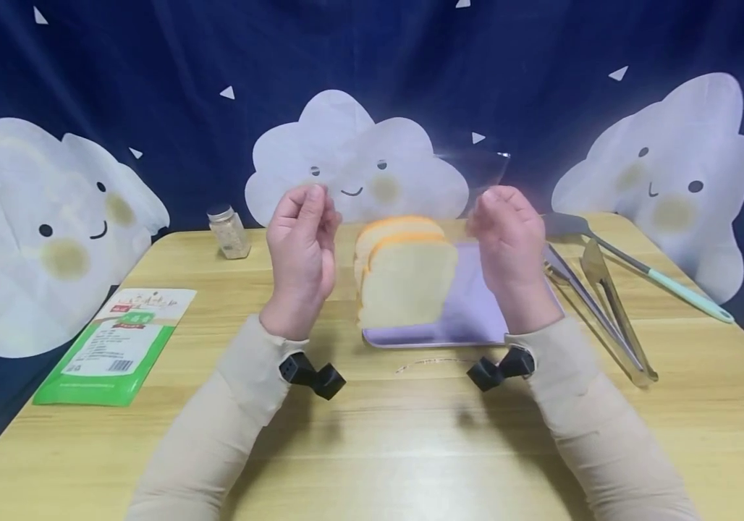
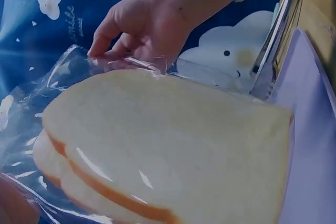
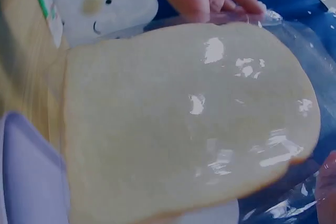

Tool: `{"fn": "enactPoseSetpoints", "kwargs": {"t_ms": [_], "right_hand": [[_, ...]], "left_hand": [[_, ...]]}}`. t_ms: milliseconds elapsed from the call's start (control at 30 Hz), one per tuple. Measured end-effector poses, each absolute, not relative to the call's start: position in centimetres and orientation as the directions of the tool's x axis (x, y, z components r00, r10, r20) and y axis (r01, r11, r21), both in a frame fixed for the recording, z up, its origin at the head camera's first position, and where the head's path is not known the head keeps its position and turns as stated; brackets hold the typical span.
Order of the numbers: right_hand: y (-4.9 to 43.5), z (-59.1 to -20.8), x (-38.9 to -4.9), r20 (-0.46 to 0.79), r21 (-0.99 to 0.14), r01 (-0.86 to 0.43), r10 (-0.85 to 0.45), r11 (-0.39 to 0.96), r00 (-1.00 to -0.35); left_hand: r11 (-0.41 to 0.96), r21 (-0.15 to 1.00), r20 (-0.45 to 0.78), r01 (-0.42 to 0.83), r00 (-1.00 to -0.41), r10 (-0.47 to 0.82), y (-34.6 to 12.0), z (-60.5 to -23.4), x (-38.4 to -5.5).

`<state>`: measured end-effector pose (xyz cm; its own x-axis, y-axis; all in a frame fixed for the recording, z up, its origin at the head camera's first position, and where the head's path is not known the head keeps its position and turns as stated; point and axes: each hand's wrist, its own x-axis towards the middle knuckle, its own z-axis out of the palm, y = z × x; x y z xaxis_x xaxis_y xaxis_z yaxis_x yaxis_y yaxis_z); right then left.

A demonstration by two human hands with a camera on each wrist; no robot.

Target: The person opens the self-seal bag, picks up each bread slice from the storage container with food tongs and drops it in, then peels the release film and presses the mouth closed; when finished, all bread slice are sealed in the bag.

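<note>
Two slices of bread [image 1: 407, 282] with orange-brown crusts stand upright inside a clear plastic bag [image 2: 63, 72], in front of my chest. My left hand [image 1: 300, 253] pinches the bag's upper edge on the left between thumb and fingers. On the right, my right hand [image 1: 514, 250] pinches the opposite side of the same edge. The film spans between both hands above the bread. In the wrist views glare marks the plastic over the pale slice faces. The lower end of the bread overlaps the lilac tray [image 1: 476, 325] in the head view.
A thin twist tie [image 1: 433, 360] lies before the tray. Metal tongs [image 1: 606, 311] and a spatula with a mint handle [image 1: 678, 286] lie at the right. At the left are a green-and-white packet [image 1: 114, 347] and a small jar [image 1: 229, 233].
</note>
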<state>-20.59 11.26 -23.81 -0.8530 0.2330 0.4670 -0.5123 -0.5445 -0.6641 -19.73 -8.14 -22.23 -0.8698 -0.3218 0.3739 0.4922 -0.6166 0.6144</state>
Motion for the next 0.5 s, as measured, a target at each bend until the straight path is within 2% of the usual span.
{"fn": "enactPoseSetpoints", "kwargs": {"t_ms": [333, 500], "right_hand": [[13.6, -23.1, -20.5, 0.515, -0.775, -0.513, 0.103, -0.368, -0.851], [14.6, -22.7, -20.5, 0.549, -0.775, -0.528, 0.046, -0.347, -0.835]], "left_hand": [[-0.485, 0.686, 0.442, 0.543, -0.84, -0.315, -9.6, -22.8, -19.9], [-0.286, 0.745, 0.527, 0.602, -0.795, -0.301, -10.5, -23.1, -20.2]]}}
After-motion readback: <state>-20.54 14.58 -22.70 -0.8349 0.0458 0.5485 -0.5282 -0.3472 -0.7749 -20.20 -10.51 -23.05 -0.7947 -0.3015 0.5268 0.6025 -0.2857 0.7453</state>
